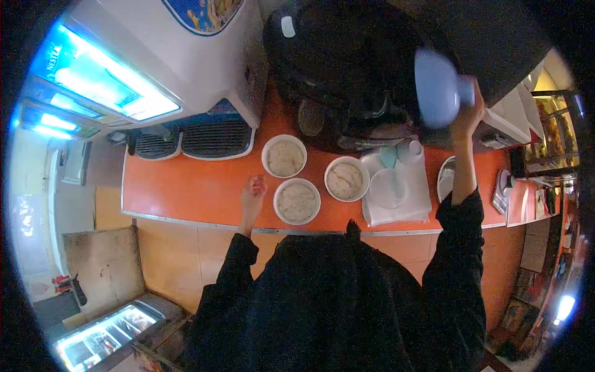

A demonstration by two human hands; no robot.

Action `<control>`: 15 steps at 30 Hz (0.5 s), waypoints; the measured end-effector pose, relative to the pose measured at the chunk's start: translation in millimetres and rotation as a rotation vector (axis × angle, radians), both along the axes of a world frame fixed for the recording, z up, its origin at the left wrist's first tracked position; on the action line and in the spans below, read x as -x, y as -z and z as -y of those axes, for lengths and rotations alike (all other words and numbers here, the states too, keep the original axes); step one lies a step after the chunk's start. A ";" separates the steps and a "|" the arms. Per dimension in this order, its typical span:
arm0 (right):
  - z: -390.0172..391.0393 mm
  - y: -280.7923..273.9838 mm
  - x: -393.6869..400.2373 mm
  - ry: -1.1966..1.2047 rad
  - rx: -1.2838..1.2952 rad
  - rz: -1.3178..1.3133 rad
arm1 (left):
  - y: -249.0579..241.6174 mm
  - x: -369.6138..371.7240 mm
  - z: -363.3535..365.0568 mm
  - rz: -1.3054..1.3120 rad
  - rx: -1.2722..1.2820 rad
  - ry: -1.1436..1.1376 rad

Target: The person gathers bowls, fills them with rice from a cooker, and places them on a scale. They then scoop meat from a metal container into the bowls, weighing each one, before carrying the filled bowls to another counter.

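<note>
Three white bowls filled with a pale food stand on the orange counter [186,192]: one at the back [286,156], one in front [297,201] and one to the right [346,179]. My left hand [255,187] is just left of the bowls, touching none; its fingers are curled, and what they hold, if anything, is too small to name. Raised at the right, my right hand [472,110] grips a blurred pale blue rounded object [437,90] beside a large black appliance [347,56].
A drinks machine [217,74] stands at the back left. Right of the bowls lie clear plastic sheets [406,212] with a round white lid [388,188], a pale green utensil [388,156] and small cups [409,152]. A metal plate [446,178] is near my right forearm.
</note>
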State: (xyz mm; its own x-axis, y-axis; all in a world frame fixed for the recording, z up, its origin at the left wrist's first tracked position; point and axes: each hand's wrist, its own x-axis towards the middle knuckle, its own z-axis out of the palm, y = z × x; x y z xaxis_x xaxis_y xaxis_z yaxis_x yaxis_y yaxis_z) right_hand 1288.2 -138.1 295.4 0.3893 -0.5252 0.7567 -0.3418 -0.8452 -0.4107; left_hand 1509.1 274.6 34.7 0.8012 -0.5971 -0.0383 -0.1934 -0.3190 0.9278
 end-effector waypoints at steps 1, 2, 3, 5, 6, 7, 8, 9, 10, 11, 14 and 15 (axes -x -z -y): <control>-23.7 -28.7 -20.2 0.322 0.004 -0.175 | 5.1 1.7 -1.0 0.047 -0.021 -0.013; -23.9 -40.3 -33.2 0.422 -0.018 -0.209 | 1.5 6.7 -0.2 0.137 -0.054 -0.002; -27.8 -55.7 -48.7 0.475 -0.136 -0.263 | -6.0 14.7 2.8 0.226 -0.089 0.009; -14.9 -62.4 -73.5 0.424 -0.076 -0.368 | -22.6 28.3 12.6 0.411 -0.153 0.056; -1.1 -59.5 -87.0 0.397 -0.027 -0.511 | -32.0 34.7 18.0 0.505 -0.186 0.093; 15.3 -51.3 -101.0 0.365 0.021 -0.656 | -40.0 40.6 21.8 0.598 -0.222 0.130; 26.3 -41.6 -110.5 0.328 0.069 -0.800 | -47.6 46.6 26.0 0.635 -0.260 0.148; 34.7 -31.0 -112.9 0.272 0.194 -0.708 | -54.5 51.1 30.7 0.672 -0.298 0.166; 40.9 -23.2 -112.9 0.217 0.319 -0.612 | -57.1 51.7 31.9 0.710 -0.333 0.184; 47.9 -15.8 -113.6 0.163 0.442 -0.515 | -55.9 50.4 29.9 0.716 -0.342 0.170; -85.5 -79.1 -81.7 0.132 0.214 -0.340 | -49.5 42.6 28.0 0.693 -0.357 0.141; -119.8 -81.9 -65.7 0.049 -0.009 -0.323 | -44.0 39.1 24.7 0.655 -0.360 0.142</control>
